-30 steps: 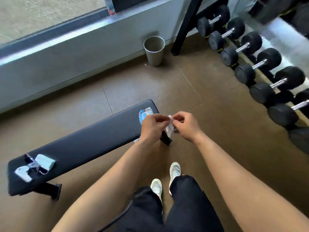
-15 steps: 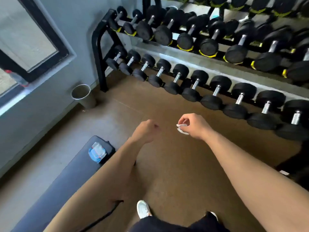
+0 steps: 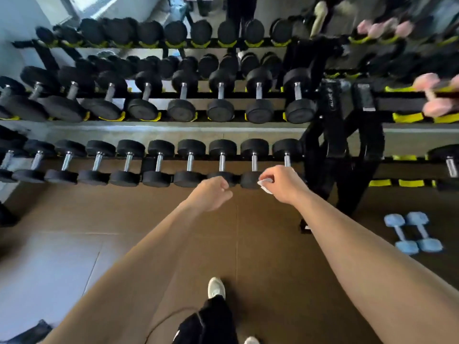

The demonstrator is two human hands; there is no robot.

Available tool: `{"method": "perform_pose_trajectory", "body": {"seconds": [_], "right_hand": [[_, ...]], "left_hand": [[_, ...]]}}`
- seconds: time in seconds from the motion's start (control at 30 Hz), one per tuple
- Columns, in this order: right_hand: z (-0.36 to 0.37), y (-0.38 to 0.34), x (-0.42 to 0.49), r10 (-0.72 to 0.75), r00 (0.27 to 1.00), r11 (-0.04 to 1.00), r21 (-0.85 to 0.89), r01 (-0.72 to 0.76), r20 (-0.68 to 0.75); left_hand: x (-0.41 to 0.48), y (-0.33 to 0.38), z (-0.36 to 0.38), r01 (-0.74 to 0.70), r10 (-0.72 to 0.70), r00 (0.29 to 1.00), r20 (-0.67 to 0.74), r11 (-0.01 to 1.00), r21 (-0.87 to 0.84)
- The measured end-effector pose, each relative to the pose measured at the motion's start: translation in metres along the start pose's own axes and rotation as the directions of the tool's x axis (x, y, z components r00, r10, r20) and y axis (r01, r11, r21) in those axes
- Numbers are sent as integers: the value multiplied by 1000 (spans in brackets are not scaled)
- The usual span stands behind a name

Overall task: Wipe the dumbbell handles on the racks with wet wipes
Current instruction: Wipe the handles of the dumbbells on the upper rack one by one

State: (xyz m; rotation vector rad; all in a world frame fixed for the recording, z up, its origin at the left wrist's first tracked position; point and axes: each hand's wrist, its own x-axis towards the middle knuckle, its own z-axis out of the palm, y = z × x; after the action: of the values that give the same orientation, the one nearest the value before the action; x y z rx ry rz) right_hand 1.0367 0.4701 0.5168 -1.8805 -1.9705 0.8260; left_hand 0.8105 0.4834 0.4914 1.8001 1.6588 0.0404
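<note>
Near front ends of bottom dumbbells point(image 3: 159, 178), right hand point(image 3: 283, 184) (pinching wipe point(image 3: 264, 186)) hovers.

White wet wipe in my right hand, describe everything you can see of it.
The white wet wipe is crumpled into a wad and looks like thin soft cloth. The right hand pinches it in curled fingers, so only a part pokes out below them. It sits before a black dumbbell head on the lowest rack row, off the metal handles.

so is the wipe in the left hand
No, the right hand pinches the wipe; the left hand is curled with nothing visible in it.
</note>
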Motion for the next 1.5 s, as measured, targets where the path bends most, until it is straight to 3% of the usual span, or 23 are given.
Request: {"method": "perform_pose_trajectory", "body": {"seconds": [0.1, 0.3, 0.47, 0.77, 1.0, 1.17, 1.33, 1.5], "right_hand": [[-31, 45, 40, 73, 996, 997, 15, -73, -48], [-84, 120, 159, 178, 980, 984, 22, -176, -89], [-132, 159, 269, 297, 951, 953, 85, -289, -90], [-172, 231, 403, 287, 951, 956, 96, -277, -113], [-190, 299, 521, 233, 965, 962, 172, -211, -118], [-185, 338, 590, 199, 974, 960, 219, -173, -105], [-175, 354, 651, 179, 949, 953, 284, -102, -260], [-155, 365, 671, 137, 959, 965, 253, -72, -248]], "left_hand": [[65, 43, 3, -76, 73, 996, 48, 994, 81], [215, 109, -14, -155, 151, 986, 72, 987, 51], [337, 159, -50, -132, 134, 989, 66, 991, -31], [475, 212, -46, -114, 117, 993, 20, 985, -129], [577, 262, -9, 21, -44, 996, -79, 964, -267], [636, 285, 22, 130, -219, 957, -192, 911, -392], [683, 297, 44, 162, -336, 912, -236, 821, -547], [707, 300, 63, 160, -378, 899, -223, 755, -636]]}}
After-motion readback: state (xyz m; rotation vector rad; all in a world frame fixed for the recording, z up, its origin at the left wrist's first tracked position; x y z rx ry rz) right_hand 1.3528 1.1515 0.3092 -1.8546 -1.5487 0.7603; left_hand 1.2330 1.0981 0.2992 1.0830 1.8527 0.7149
